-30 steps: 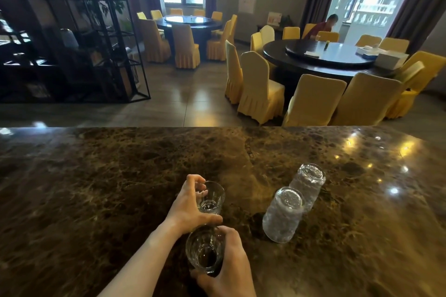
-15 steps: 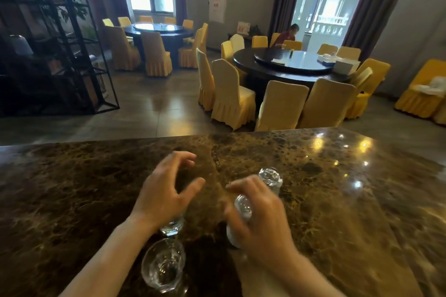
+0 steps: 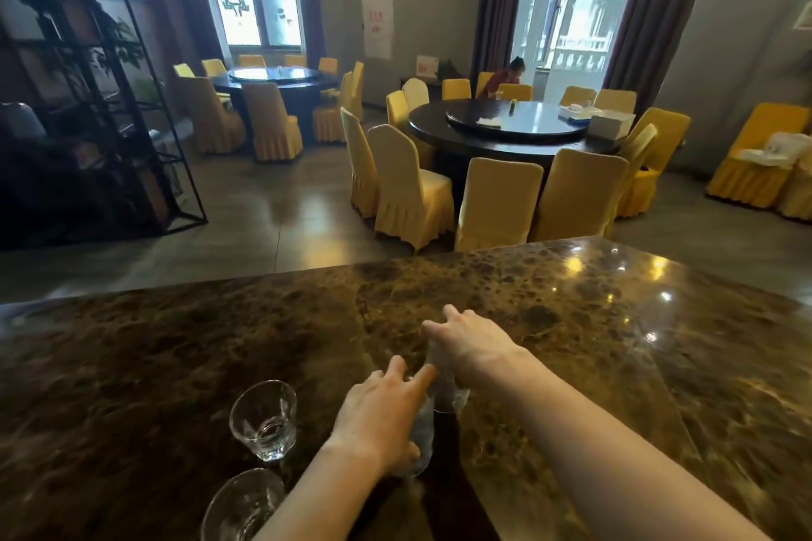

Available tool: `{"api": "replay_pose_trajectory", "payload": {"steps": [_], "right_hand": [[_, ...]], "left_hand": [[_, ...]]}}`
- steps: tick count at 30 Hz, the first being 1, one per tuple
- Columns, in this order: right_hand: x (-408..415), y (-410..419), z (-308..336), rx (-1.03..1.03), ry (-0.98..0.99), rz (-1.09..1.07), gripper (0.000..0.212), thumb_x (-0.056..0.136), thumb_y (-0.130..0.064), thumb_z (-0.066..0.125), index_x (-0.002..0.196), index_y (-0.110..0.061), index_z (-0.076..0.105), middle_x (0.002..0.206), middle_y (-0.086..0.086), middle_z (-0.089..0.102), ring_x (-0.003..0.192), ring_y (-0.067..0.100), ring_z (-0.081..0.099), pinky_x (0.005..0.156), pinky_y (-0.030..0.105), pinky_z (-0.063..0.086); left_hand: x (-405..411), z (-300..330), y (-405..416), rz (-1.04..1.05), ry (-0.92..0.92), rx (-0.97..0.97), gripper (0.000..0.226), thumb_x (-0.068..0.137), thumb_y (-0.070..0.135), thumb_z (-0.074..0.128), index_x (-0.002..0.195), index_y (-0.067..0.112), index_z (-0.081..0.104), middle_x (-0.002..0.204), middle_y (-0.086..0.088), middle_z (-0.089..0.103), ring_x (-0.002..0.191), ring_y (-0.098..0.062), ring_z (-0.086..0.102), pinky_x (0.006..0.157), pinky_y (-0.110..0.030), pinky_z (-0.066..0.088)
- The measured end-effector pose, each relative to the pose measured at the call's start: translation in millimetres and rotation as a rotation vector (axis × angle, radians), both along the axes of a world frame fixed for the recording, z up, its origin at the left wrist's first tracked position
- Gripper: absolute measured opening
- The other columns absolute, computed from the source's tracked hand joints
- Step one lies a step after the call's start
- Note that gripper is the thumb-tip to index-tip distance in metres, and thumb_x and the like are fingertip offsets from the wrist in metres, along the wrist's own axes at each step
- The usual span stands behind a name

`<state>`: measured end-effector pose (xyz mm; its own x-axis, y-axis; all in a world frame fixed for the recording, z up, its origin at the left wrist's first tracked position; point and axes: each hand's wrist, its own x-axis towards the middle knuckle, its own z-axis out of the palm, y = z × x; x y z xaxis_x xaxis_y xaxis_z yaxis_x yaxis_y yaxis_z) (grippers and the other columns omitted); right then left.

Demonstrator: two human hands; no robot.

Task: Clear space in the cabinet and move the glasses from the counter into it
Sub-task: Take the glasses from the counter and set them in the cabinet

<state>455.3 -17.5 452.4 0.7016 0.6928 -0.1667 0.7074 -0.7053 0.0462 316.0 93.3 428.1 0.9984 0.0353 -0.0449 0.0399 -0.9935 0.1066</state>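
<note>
Two clear glasses stand upright on the brown marble counter (image 3: 615, 343): one (image 3: 263, 419) at lower left and one (image 3: 241, 507) cut off by the bottom edge. To their right stand two glasses turned upside down. My left hand (image 3: 378, 417) wraps the nearer upturned glass (image 3: 422, 441), with the thumb low on its side. My right hand (image 3: 468, 343) covers the top of the farther upturned glass (image 3: 449, 389), thumb down one side and index finger stretched forward. Both upturned glasses are mostly hidden by my hands. No cabinet is in view.
The counter's far edge runs across the middle of the view. Beyond it are round dark dining tables (image 3: 505, 123) ringed by yellow-covered chairs (image 3: 496, 202), a black metal shelf unit (image 3: 110, 101) at the left, and a seated person (image 3: 505, 77) at the far table.
My left hand has left the upright glasses and moved right onto the nearer upturned glass. My right hand has shifted forward to the farther one. The view has tilted up.
</note>
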Motion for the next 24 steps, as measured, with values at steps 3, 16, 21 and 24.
{"api": "replay_pose_trajectory", "payload": {"steps": [3, 16, 21, 24], "right_hand": [[3.1, -1.6, -3.0, 0.023, -0.02, 0.017, 0.077, 0.076, -0.014, 0.084, 0.138, -0.029, 0.041, 0.13, 0.012, 0.045, 0.12, 0.034, 0.05, 0.09, 0.042, 0.054], [-33.1, -33.8, -27.2, 1.136, 0.831, -0.853, 0.067, 0.058, -0.063, 0.087, 0.101, -0.02, 0.06, 0.098, 0.004, 0.07, 0.084, 0.021, 0.069, 0.064, 0.032, 0.054], [-61.9, -30.3, -33.6, 1.315, 1.466, -0.74, 0.064, 0.062, -0.05, 0.087, 0.107, -0.008, 0.072, 0.101, 0.011, 0.078, 0.088, 0.025, 0.076, 0.079, 0.042, 0.057], [-76.8, -30.2, -42.3, 1.308, 1.586, -0.584, 0.064, 0.068, -0.03, 0.093, 0.122, -0.011, 0.064, 0.115, 0.015, 0.074, 0.105, 0.032, 0.071, 0.089, 0.046, 0.057]], "left_hand": [[-3.0, 1.3, 7.3, 0.057, -0.014, -0.069, 0.097, 0.072, 0.048, 0.082, 0.146, 0.042, 0.021, 0.136, 0.002, 0.045, 0.125, -0.024, 0.051, 0.098, -0.037, 0.047], [-38.6, 48.5, 72.7, 0.765, -0.521, -1.812, 0.061, 0.053, 0.041, 0.093, 0.104, 0.013, 0.077, 0.103, -0.009, 0.077, 0.091, -0.026, 0.075, 0.073, -0.037, 0.053], [-27.8, 54.4, 68.9, 0.803, -0.523, -1.993, 0.043, 0.069, 0.054, 0.08, 0.101, 0.025, 0.08, 0.107, -0.007, 0.077, 0.102, -0.026, 0.07, 0.068, -0.031, 0.05], [-18.5, 52.6, 68.8, 0.805, -0.527, -2.039, 0.049, 0.073, 0.048, 0.081, 0.111, 0.018, 0.075, 0.113, -0.011, 0.075, 0.102, -0.028, 0.068, 0.07, -0.033, 0.052]]}}
